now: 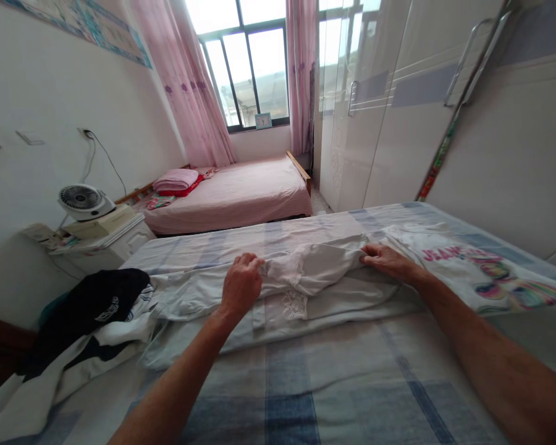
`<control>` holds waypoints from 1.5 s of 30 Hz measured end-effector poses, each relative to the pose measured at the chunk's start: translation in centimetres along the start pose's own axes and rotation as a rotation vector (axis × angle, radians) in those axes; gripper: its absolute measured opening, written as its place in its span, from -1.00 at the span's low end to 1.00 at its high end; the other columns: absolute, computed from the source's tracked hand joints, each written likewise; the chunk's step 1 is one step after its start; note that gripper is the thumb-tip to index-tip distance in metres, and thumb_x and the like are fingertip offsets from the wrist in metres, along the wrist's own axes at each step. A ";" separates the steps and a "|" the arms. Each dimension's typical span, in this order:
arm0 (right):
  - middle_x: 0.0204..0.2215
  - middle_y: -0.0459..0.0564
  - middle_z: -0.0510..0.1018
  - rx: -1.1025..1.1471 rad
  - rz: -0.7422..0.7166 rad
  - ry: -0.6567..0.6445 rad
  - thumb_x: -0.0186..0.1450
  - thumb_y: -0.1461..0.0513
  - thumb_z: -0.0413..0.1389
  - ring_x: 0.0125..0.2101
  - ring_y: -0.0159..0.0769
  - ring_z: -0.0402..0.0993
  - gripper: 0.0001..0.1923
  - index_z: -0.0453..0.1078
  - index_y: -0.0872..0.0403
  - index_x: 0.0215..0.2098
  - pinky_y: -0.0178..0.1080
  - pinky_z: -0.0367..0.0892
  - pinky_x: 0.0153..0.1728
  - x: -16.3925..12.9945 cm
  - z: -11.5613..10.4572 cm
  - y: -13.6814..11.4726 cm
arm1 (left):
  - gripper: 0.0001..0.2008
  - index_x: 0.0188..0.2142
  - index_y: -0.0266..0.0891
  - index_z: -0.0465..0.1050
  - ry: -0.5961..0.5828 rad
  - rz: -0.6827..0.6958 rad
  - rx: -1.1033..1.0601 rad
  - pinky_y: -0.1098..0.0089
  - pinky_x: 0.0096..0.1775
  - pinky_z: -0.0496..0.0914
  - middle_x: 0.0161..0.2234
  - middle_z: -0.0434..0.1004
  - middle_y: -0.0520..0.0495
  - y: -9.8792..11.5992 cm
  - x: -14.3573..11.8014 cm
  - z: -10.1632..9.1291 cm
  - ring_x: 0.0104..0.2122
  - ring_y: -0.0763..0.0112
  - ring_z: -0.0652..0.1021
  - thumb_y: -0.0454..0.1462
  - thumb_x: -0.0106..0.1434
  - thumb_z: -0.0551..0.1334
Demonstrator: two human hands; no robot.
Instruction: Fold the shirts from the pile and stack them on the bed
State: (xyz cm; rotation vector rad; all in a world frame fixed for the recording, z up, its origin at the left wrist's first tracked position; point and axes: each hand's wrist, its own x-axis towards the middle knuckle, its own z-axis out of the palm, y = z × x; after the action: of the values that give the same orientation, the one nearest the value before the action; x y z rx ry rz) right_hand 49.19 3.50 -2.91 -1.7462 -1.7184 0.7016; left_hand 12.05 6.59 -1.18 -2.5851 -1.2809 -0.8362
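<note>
Two bare forearms reach forward from the near edge over a blue-and-white plaid bedsheet (306,395), and each ends in a hand closed on the same pale garment (315,272). The left hand (241,285) has its fingers curled tight, pinching a bunched edge of the cloth just beyond the knuckles; the right hand (389,259) lies flatter, its fingertips pressed narrow on the opposite edge. Between the two sets of fingers the garment is drawn out sideways, partly doubled over itself, with a small lace patch (293,305) hanging just nearer than the fingers of the left hand. The garment rests on other light cloth spread across the bed. The step in hand appears to be a fold or straightening of the garment along its length; the next move would likely call for both grips to travel together so that the edges meet evenly. Beyond the right fingertips and to their outer side lies a white printed T-shirt (472,272); to the outer side of the left fingers sits a heap of dark clothing (92,303). Farther off stand a small fan (81,201), a pink bed (241,191), pink curtains (189,80) and a glossy wardrobe (380,99).
</note>
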 end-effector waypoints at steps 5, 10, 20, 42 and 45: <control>-0.48 -0.08 0.48 0.017 -0.003 -0.017 0.12 -0.04 0.03 -0.42 -0.32 0.35 -0.62 0.42 0.09 -0.40 -0.30 0.25 -0.39 -0.6 0.1 -1.0 | -0.73 -0.15 -0.18 0.45 -0.219 0.249 -0.186 0.22 -0.11 0.37 -0.12 0.43 -0.12 5.1 -1.1 1.5 -0.13 0.21 0.42 -0.20 0.13 0.30; -0.51 -0.09 0.45 0.068 0.047 -0.029 0.14 -0.11 0.00 -0.47 -0.35 0.32 -0.55 0.41 0.10 -0.40 -0.30 0.21 -0.44 -0.7 0.1 -1.0 | -0.94 -0.32 -0.19 0.45 -0.219 0.240 -0.064 0.22 -0.13 0.32 -0.23 0.45 -0.11 7.6 -0.5 3.1 -0.17 0.23 0.43 -0.28 0.23 0.20; -0.18 0.00 0.56 -0.024 -0.022 -0.192 0.10 0.10 0.05 -0.13 -0.15 0.42 -0.72 0.50 0.05 -0.33 -0.20 0.27 -0.09 -0.4 -2.3 0.9 | -0.87 -0.40 -0.21 0.42 -0.143 0.263 -0.292 0.29 -0.13 0.30 -0.21 0.49 -0.08 6.4 0.3 1.7 -0.17 0.30 0.44 -0.44 0.13 0.15; -0.44 -0.05 0.50 -0.155 -0.086 -0.250 0.12 0.18 -0.02 -0.44 -0.34 0.33 -0.70 0.46 0.12 -0.29 -0.30 0.19 -0.37 -0.4 2.6 -2.6 | -0.68 -0.48 -0.26 0.43 -0.344 -0.517 -0.545 0.42 -0.43 0.24 -0.59 0.37 0.01 -0.8 4.9 4.1 -0.52 0.40 0.41 -0.04 0.11 0.15; -0.46 -0.05 0.49 -0.157 -0.086 -0.241 0.11 0.19 -0.03 -0.45 -0.34 0.32 -0.70 0.46 0.12 -0.29 -0.31 0.18 -0.39 -0.5 2.6 -2.8 | -0.64 -0.32 -0.28 0.44 -0.264 -0.455 -0.911 0.48 -0.47 0.21 -0.50 0.42 0.04 0.3 4.9 3.8 -0.55 0.52 0.35 -0.04 0.02 0.23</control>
State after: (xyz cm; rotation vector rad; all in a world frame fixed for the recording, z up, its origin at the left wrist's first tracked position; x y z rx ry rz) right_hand 45.32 3.08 -2.72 -1.7361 -2.0475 0.7831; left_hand 16.27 11.15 -1.75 -3.1840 -1.9691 -1.4784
